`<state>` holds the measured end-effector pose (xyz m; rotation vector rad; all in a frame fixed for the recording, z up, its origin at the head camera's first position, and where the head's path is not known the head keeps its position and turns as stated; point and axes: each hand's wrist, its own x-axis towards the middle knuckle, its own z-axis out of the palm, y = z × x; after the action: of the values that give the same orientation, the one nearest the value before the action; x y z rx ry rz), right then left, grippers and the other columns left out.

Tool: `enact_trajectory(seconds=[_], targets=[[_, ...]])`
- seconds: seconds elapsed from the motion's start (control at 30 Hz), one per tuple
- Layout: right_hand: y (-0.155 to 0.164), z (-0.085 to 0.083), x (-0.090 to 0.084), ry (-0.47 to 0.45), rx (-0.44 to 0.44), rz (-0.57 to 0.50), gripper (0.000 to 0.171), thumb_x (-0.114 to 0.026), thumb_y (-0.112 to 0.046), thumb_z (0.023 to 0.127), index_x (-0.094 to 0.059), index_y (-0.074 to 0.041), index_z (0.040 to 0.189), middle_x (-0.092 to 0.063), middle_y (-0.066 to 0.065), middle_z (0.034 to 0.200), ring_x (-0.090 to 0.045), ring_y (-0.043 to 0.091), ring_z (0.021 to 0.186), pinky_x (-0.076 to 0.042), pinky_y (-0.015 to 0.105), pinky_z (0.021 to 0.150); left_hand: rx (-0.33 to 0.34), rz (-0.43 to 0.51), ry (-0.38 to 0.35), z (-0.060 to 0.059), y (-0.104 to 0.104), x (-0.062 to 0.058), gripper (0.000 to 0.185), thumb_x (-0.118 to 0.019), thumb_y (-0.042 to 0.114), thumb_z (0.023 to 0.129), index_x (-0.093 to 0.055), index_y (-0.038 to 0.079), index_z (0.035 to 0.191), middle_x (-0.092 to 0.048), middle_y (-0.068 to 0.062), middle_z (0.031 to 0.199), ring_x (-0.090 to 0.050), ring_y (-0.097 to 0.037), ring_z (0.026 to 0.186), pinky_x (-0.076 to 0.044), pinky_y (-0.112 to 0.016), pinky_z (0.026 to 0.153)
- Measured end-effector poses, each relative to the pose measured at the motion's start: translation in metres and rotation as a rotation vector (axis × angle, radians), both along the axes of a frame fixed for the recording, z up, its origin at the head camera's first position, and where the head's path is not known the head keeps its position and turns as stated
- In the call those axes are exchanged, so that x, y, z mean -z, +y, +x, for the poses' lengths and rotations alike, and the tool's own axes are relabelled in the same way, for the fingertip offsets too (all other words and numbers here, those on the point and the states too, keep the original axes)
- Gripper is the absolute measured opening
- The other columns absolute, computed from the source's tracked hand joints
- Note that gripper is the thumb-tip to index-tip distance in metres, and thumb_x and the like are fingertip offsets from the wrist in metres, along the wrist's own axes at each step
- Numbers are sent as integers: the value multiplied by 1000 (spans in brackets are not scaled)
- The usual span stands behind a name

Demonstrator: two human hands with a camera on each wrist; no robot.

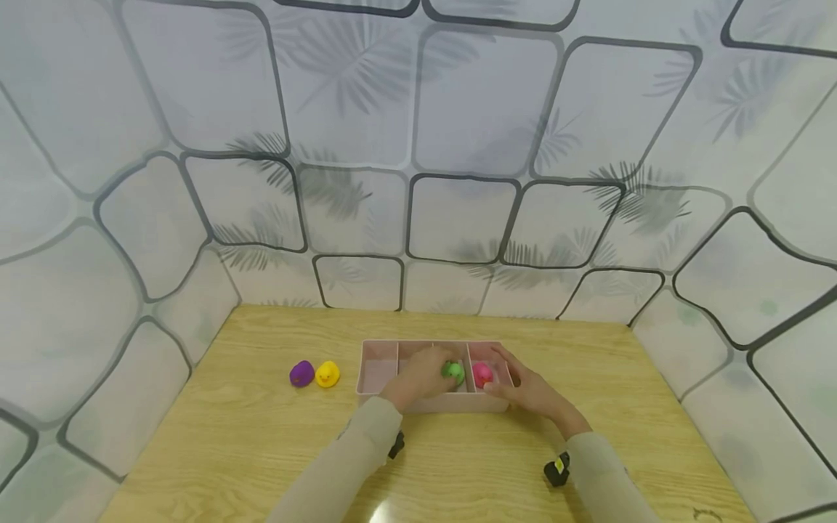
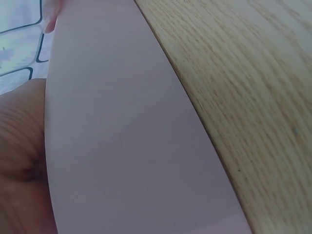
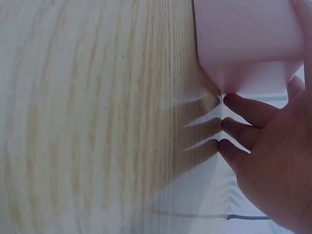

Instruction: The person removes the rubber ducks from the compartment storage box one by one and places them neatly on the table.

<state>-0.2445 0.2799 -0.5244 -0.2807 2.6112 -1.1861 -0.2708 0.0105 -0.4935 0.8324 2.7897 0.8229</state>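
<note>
- Green toy duck (image 1: 453,372) sits in the pink divided tray (image 1: 379,374), in the third compartment counted from our left side, and our left hand (image 1: 421,378) is over it with the fingers curled around it, as far as the head view shows.
- Just beside it, in the compartment at the right end, lies the pink toy duck (image 1: 482,374). It is close to the green one, with only the thin divider between them.
- Our right hand (image 1: 532,392) rests with relaxed, straight fingers on the right end of the tray. In the right wrist view the fingers (image 3: 246,109) lie flat next to the tray corner (image 3: 253,73) on the wooden table (image 3: 97,117). This hand grasps nothing.
- The left wrist view shows only the tray's outer wall (image 2: 126,136) and a part of the palm, so it cannot confirm the grip.
- The purple toy duck (image 1: 301,373) and the yellow toy duck (image 1: 328,374) stand touching each other on the table, well apart from the tray on its left side.
- What could go wrong, in our judgement: the duck looks smooth and rounded, so a loose pinch may let it slip and roll into a neighbouring compartment.
- The compartments are narrow. Our fingers may catch the divider and drag or tip the light tray if the right hand does not press it down enough.
- Our left hand also hides the duck from the head camera, so we could knock the pink duck without noticing it.
</note>
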Motion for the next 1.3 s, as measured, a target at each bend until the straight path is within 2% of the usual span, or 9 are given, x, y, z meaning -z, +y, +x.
enact_trajectory(seconds=[0.1,0.2,0.43,0.6,0.77,0.87,0.97,1.1,1.3], targets=[[0,1,-1,3,9,12,92,-74,-58,93,-21,-42,167,-33,20,170,-35,50,154,-31,73,120,-7,-4,8,0,0,0,40,-76,22,94,-71,11,133,-75,-3,124,-65,-14,100,-58,-35,94],[0,1,-1,-1,12,15,93,-74,-58,93,-21,-41,167,-33,19,170,-35,50,154,-30,73,121,-7,-1,21,1,0,1,41,-75,23,96,-70,11,135,-75,-4,126,-67,-15,104,-58,-36,97],[0,1,-1,-8,8,2,93,-73,-57,93,-20,-41,168,-31,19,171,-33,49,155,-29,73,121,-16,5,30,6,-1,-4,35,-73,27,99,-70,9,129,-75,-3,113,-64,-13,96,-57,-32,88],[1,0,0,-5,10,2,94,-74,-58,93,-20,-40,168,-31,20,171,-32,50,155,-29,74,121,-18,54,15,10,-3,-12,39,-73,25,99,-68,7,134,-75,-6,119,-66,-15,98,-58,-32,89],[1,-1,0,-11,-4,-3,95,-73,-57,93,-19,-39,168,-28,22,172,-30,51,155,-29,74,120,-10,86,51,9,-6,-18,34,-72,24,99,-70,6,127,-74,-4,104,-59,-9,80,-55,-25,74],[2,-1,0,-6,-18,-16,94,-73,-55,94,-17,-39,169,-24,19,174,-28,51,156,-29,75,120,-15,101,68,7,-9,-22,31,-73,24,98,-70,4,122,-72,-3,97,-56,-8,76,-52,-24,69],[2,-1,0,-6,-40,-48,92,-72,-52,96,-16,-41,168,-18,15,176,-24,50,158,-27,76,120,-22,146,47,7,-13,-27,32,-73,21,97,-69,2,123,-74,-7,101,-60,-10,80,-54,-26,72],[2,-1,1,-15,-52,-80,90,-72,-48,97,-16,-42,168,-14,13,177,-20,49,159,-26,76,121,-51,212,-7,8,-19,-32,33,-75,20,96,-70,3,124,-74,-11,112,-68,-20,94,-59,-33,81],[1,-1,-1,4,-37,-42,92,-73,-50,96,-18,-40,168,-18,16,176,-25,51,157,-28,76,119,-103,306,-54,7,-30,-34,32,-75,21,94,-70,7,122,-73,-12,122,-68,-27,110,-60,-42,93]])
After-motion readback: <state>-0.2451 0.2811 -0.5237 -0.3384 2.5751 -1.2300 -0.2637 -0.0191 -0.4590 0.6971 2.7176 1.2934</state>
